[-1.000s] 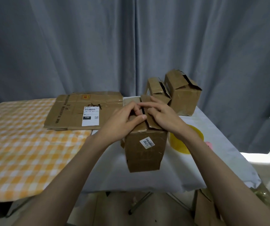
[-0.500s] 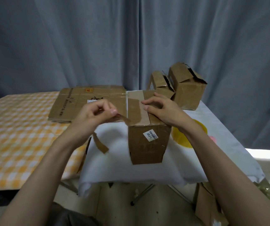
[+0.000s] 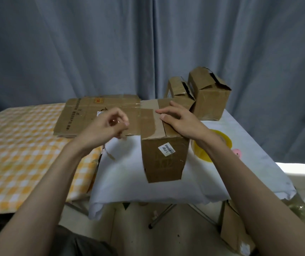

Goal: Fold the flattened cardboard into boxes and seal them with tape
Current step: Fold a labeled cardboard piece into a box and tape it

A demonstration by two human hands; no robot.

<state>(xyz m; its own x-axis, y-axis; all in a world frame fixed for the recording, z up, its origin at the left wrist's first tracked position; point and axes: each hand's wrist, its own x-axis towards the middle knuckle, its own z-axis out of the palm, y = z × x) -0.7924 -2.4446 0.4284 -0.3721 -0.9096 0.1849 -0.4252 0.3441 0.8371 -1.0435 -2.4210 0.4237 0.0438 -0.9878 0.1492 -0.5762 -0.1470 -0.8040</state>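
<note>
Box: the cardboard box (image 3: 163, 145) stands near the front edge of the white-covered bench (image 3: 129, 174), long axis running away from the person.
Room: bare cloth left of it; tape roll (image 3: 212, 145) just right.
Left hand (image 3: 107, 128): grip pinching a tape strip (image 3: 109, 154).
Right hand (image 3: 179, 119): fingers flat, pressing the box top.
Behind: flattened cardboard (image 3: 96, 113), two small boxes (image 3: 199, 93).

Brown box (image 3: 164, 156); orange-white checked cloth (image 3: 19, 148); grey-blue curtain (image 3: 92, 52).
</note>
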